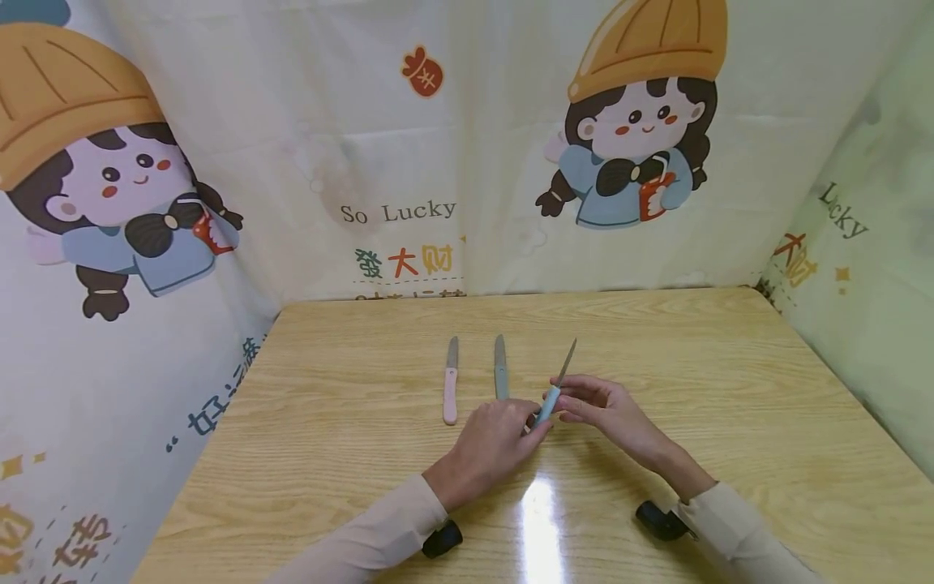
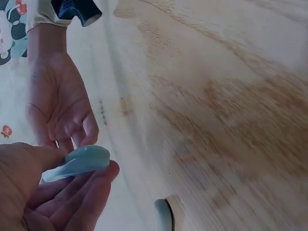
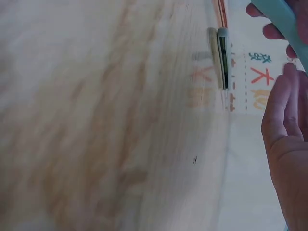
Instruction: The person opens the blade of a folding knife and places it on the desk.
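Note:
A paring knife with a light blue handle is held up by my left hand, its thin blade pointing away and to the right. In the left wrist view, thumb and fingers pinch the blue handle. My right hand is just right of the knife, fingers stretched toward the top of the handle; whether they touch it I cannot tell. Left of the held knife lie a grey-green knife, its handle end hidden behind my left hand, and a pink-handled knife, both blades pointing away.
The wooden table reaches back to a printed cloth that hangs behind and at both sides. A bright light reflection lies near the table's front. Each wrist wears a dark camera.

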A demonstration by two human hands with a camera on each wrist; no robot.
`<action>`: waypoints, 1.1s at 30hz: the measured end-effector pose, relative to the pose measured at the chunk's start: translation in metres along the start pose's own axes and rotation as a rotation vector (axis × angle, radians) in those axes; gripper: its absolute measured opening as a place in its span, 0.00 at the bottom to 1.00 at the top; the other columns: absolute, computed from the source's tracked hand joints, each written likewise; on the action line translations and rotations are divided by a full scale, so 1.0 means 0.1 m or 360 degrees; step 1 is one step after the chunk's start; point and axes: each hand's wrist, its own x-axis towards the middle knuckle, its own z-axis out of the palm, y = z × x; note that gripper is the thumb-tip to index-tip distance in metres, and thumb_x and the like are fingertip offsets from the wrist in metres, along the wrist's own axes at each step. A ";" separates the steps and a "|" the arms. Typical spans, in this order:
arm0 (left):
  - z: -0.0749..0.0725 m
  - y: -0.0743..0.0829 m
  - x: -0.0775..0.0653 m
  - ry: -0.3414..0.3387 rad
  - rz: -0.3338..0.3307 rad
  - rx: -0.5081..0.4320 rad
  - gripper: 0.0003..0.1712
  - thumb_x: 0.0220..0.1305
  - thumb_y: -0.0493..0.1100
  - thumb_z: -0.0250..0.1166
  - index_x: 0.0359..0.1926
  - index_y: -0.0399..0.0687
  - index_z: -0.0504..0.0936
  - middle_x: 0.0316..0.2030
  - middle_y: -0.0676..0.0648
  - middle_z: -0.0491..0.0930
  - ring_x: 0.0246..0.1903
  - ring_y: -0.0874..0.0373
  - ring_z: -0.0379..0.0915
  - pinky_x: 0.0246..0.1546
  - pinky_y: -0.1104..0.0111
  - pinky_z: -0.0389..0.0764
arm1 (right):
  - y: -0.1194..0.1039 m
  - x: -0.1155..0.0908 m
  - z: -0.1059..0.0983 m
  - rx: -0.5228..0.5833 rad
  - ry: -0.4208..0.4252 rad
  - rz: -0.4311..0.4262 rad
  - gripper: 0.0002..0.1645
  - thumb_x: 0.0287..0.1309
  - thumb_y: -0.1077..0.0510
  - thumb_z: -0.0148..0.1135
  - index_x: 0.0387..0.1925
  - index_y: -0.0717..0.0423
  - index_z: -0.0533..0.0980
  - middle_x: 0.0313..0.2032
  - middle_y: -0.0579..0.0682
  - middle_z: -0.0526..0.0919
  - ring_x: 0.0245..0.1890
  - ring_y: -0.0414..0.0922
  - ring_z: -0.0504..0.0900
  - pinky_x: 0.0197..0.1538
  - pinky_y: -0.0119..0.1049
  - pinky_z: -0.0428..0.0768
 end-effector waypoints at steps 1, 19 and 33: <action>0.00 0.00 0.00 -0.0009 -0.0008 -0.0059 0.12 0.75 0.47 0.62 0.40 0.44 0.87 0.29 0.55 0.84 0.21 0.75 0.70 0.19 0.81 0.68 | 0.00 0.01 0.01 -0.0022 0.0007 0.0004 0.27 0.74 0.59 0.59 0.66 0.73 0.68 0.64 0.72 0.70 0.55 0.49 0.82 0.55 0.43 0.80; 0.03 -0.01 -0.11 0.0013 -0.0142 -0.0207 0.11 0.75 0.44 0.59 0.44 0.46 0.86 0.25 0.60 0.82 0.16 0.77 0.65 0.15 0.78 0.67 | -0.04 0.39 -0.09 -0.0525 0.0299 0.0227 0.21 0.73 0.55 0.61 0.51 0.72 0.81 0.41 0.55 0.85 0.42 0.49 0.81 0.45 0.38 0.81; 0.05 -0.04 -0.15 -0.0017 -0.0146 -0.0201 0.09 0.74 0.42 0.60 0.39 0.47 0.86 0.26 0.59 0.83 0.16 0.78 0.66 0.15 0.79 0.68 | 0.16 0.72 -0.09 -0.0993 0.0266 0.0205 0.13 0.69 0.59 0.65 0.39 0.69 0.84 0.30 0.51 0.86 0.28 0.42 0.80 0.32 0.33 0.77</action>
